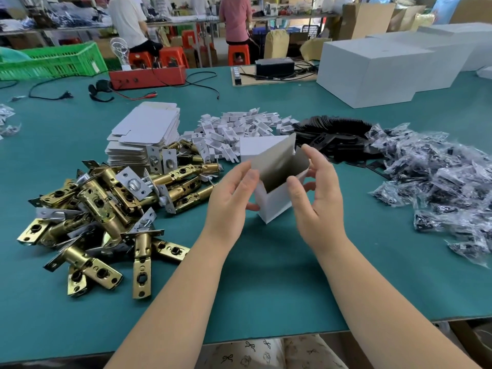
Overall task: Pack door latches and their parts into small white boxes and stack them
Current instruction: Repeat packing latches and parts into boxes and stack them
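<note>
Right, I see the teal table [266, 275] spread under everything; well beyond my fingertips to the right stand big white cartons [378, 67]; out past the right hand's fingers lies a heap of clear bagged screws [439, 179], with black strike plates [332, 134] just beyond those fingertips; left of the left hand's fingers sprawls a pile of brass door latches [106, 203], and beyond them a stack of flat box blanks [146, 134] and a heap of white plastic inserts [239, 129]; between my two sets of fingers sits the small white box [274, 201], held up off the table, its lid flap raised and its mouth open; my left hand [229, 201] grips its left side, fingers curled behind it; my right hand [316, 201] pinches its right wall, thumb on the rim.
</note>
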Available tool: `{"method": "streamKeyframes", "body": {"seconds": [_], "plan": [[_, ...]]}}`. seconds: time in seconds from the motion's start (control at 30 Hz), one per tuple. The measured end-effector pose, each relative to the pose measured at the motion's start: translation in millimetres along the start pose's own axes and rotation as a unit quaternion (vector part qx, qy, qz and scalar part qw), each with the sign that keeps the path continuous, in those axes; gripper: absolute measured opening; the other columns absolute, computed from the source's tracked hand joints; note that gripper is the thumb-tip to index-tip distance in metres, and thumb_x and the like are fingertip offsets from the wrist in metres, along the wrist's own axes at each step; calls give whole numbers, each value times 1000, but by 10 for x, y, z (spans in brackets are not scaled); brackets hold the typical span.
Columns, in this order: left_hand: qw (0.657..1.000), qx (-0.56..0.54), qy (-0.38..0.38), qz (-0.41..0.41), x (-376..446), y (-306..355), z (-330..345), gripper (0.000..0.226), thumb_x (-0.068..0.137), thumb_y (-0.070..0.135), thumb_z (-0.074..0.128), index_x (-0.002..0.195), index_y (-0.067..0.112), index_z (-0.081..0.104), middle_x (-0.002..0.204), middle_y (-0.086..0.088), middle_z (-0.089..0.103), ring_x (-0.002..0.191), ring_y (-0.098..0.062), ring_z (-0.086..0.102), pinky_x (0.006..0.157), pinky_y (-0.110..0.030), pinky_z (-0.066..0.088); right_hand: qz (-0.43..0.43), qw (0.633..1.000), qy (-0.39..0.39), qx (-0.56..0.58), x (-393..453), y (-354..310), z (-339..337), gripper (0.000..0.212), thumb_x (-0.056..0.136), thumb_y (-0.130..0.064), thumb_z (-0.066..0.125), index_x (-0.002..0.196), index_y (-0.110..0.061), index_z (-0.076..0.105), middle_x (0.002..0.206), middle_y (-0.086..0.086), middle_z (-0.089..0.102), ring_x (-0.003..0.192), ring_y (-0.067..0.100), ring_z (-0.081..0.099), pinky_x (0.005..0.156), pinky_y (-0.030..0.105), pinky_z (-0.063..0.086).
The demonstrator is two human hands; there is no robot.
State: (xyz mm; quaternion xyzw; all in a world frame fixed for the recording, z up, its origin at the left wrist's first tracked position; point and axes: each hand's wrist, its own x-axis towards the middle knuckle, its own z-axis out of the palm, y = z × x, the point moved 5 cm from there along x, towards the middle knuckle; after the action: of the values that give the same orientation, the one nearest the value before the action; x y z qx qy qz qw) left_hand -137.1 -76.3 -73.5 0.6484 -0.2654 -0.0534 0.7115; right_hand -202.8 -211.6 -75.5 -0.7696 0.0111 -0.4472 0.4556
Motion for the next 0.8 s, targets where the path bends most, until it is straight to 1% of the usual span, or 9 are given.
{"method": "streamKeyframes", "body": {"seconds": [0.07,0.13,0.2,0.27,0.43,0.53,0.63,0.7,0.8], "plan": [[999,-2,6,36,-19,56,-13,22,82,49,51,89,43,71,72,5,59,67,0,53,55,-21,46,-16,1000,-4,8,-22,-40,22,43,88,-31,51,129,-32,39,110,-21,44,95,-6,45,79,15,43],[998,-12,35,54,-26,90,-52,20,80,43,52,76,40,71,62,6,53,61,0,47,53,-19,41,-23,1000,-9,7,-43,-60,53,41,87,-28,52,127,-32,41,108,-20,44,93,-6,47,75,9,43],[996,-40,70,36,-5,79,-99,22,79,36,55,61,34,67,54,11,53,58,1,48,50,-17,42,-18,1000,-5,-1,-45,-43,59,38,88,-28,50,125,-33,42,106,-20,44,91,-6,48,72,7,42],[993,-58,99,-1,16,49,-137,27,80,28,54,57,31,69,52,12,56,56,0,52,49,-18,47,10,1000,9,-6,-29,14,32,35,88,-32,47,123,-36,42,103,-20,46,88,-6,49,68,8,41],[985,-71,146,-53,83,-79,-231,29,88,12,53,84,29,76,80,7,71,67,-3,65,51,-21,52,76,997,2,-29,-17,113,39,38,90,-33,47,127,-40,40,99,-17,47,81,-6,50,72,23,45],[988,-21,148,-34,113,-111,-233,29,98,8,47,106,32,61,83,18,71,76,0,67,54,-19,52,115,992,-7,-44,-10,170,46,45,89,-39,44,132,-27,43,101,-16,47,80,-7,50,70,16,41],[987,72,142,14,82,-106,-176,25,102,17,45,110,40,46,89,7,70,89,-8,65,69,-29,55,139,989,-28,-51,-1,204,51,45,87,-43,41,128,-24,47,100,-15,47,83,-4,48,70,11,38],[982,129,130,50,53,-89,-150,20,101,25,43,111,41,47,97,1,67,94,-17,63,85,-44,53,142,988,-44,-45,-10,193,72,40,86,-43,41,121,-25,51,98,-14,47,84,-3,49,69,8,37],[968,191,123,109,18,-34,-128,24,99,32,40,120,37,51,100,10,65,92,-10,62,85,-42,54,134,989,-40,-44,-19,167,58,28,87,-41,41,108,-27,54,96,-11,52,85,-7,49,69,5,36]]}}
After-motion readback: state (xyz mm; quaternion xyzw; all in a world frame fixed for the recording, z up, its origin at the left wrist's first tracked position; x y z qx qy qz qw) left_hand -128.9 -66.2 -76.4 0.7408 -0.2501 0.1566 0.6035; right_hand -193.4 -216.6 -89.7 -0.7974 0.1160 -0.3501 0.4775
